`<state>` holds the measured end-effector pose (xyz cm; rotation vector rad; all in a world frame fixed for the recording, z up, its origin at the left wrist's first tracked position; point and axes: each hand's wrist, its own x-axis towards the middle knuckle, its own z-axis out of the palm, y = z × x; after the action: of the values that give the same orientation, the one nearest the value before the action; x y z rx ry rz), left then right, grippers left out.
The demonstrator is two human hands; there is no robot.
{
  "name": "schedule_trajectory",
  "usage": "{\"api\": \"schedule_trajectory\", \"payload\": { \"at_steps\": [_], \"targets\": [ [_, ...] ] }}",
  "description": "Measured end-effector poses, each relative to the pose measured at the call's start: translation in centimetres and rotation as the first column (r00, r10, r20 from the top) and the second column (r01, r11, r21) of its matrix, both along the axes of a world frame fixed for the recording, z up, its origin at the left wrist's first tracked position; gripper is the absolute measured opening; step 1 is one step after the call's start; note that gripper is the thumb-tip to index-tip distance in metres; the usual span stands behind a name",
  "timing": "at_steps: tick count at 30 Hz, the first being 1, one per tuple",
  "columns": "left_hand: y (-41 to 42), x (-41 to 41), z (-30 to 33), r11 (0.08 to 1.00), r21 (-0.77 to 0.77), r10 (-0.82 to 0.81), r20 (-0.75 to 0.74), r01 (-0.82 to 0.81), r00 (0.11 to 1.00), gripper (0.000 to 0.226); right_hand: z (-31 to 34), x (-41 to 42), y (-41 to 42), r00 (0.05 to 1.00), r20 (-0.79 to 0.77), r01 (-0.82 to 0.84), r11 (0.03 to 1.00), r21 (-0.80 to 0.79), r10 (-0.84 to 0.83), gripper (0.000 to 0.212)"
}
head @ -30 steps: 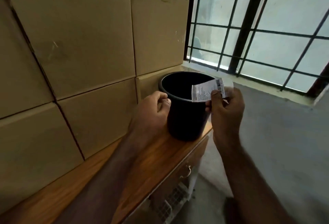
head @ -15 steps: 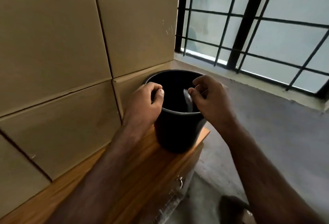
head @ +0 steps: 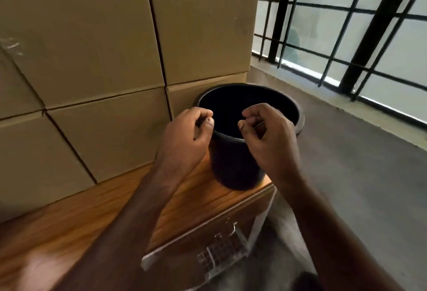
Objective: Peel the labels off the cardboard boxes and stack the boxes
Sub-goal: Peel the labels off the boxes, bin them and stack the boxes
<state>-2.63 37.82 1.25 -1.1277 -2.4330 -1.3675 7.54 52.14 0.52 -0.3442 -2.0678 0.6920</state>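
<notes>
Gone from the right hand (head: 269, 138) is the white label it pinched a second ago; its fingers now curl on nothing over the black bin (head: 233, 165).

Left hand (head: 188, 138) grips the bin's near rim, as before. Bin's inside is too dark to show the label. Cardboard boxes (head: 97, 36) stand stacked on the left, cut off by the frame, on the wooden cabinet (head: 97, 207).

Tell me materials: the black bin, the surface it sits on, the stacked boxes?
Bin: probably plastic, matte black, with a smooth seamless wall and a rolled rim; metal can't be ruled out.
Cabinet top: wood or wood-look laminate, glossy; grain streaks and window glare show.
Boxes: brown cardboard, matte, with folded edges, scuffs and a strip of clear tape at upper left.
</notes>
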Motion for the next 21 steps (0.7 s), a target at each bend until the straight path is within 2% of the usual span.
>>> {"api": "schedule_trajectory", "payload": {
  "at_steps": [6, 12, 21],
  "targets": [
    [-5.2, 1.7, 0.2, 0.996, -0.025, 0.090, 0.006, -0.090, 0.996, 0.025, -0.1, -0.6, -4.0, 0.982, -0.023, -0.187, 0.982, -0.022, 0.186, 0.016],
    [-11.9, 2.1, 0.9, 0.973, -0.063, 0.220, -0.033, -0.222, 0.975, 0.023, -0.7, -2.2, -10.1, 0.927, -0.074, -0.375, 0.921, -0.104, 0.368, 0.018],
    [-27.6, 2.4, 0.9, 0.907, -0.048, 0.414, -0.073, -0.418, 0.907, 0.031, 0.5, -5.5, -24.7, 0.843, -0.042, -0.537, 0.837, -0.105, 0.536, 0.016]
  ]
}}
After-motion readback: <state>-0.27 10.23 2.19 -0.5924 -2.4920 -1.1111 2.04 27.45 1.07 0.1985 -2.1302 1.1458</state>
